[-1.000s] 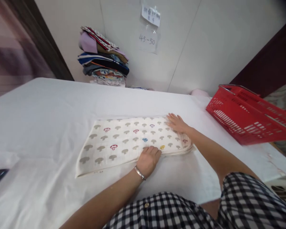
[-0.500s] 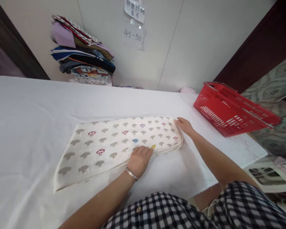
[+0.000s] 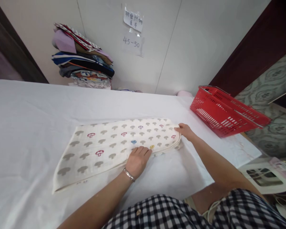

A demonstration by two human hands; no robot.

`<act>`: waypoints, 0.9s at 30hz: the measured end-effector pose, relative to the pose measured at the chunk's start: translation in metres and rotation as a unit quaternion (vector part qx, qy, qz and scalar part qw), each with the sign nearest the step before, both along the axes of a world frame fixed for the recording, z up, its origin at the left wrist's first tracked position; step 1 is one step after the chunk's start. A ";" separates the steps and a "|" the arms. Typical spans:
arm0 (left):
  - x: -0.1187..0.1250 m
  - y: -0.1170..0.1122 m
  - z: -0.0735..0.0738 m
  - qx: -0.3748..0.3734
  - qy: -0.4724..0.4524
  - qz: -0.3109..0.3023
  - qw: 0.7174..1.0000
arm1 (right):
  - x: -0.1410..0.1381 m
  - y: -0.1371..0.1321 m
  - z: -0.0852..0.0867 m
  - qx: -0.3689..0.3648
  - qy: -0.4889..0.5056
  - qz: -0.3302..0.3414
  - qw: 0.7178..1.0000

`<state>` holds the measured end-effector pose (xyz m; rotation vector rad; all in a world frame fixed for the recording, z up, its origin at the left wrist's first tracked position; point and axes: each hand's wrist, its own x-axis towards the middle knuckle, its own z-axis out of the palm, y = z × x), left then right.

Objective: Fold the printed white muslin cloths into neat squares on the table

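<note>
A folded cream blanket (image 3: 119,136) printed with grey mushrooms and a few coloured ones lies lengthwise across the white-covered table. Its right end is rounded, with several layers showing at the edge. My left hand (image 3: 137,161), with a bracelet at the wrist, is at the near edge of the blanket, fingers bent over the fabric; its thumb is hidden. At the right end, my right hand (image 3: 185,131) pinches the blanket's edge between thumb and fingers, and the upper layers there are slightly raised from those below.
A red plastic basket (image 3: 219,116) stands at the table's right side. Folded fabrics (image 3: 83,60) are stacked against the back wall at left. Paper signs (image 3: 132,20) hang on the wall. Off the right corner is a white object (image 3: 264,187) with a dark opening.
My right hand has closed on the blanket's right edge and lifted its upper layers a little. The left hand keeps its place on the near edge. The view has shifted slightly.
</note>
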<state>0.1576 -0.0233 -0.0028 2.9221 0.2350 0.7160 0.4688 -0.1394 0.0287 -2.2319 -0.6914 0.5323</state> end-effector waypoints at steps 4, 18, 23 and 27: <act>0.000 -0.003 0.003 -0.005 0.031 -0.001 0.999 | -0.003 -0.003 -0.012 0.008 -0.041 -0.016 0.999; -0.002 -0.003 0.000 -0.006 0.029 -0.009 1.000 | -0.030 -0.028 0.008 -0.044 0.115 -0.010 0.992; -0.001 -0.002 0.002 -0.003 0.030 -0.009 1.000 | -0.035 -0.039 -0.006 0.051 0.118 -0.013 0.992; -0.001 -0.003 0.001 0.001 0.058 -0.004 0.998 | -0.034 -0.045 -0.015 -0.050 0.005 0.000 0.999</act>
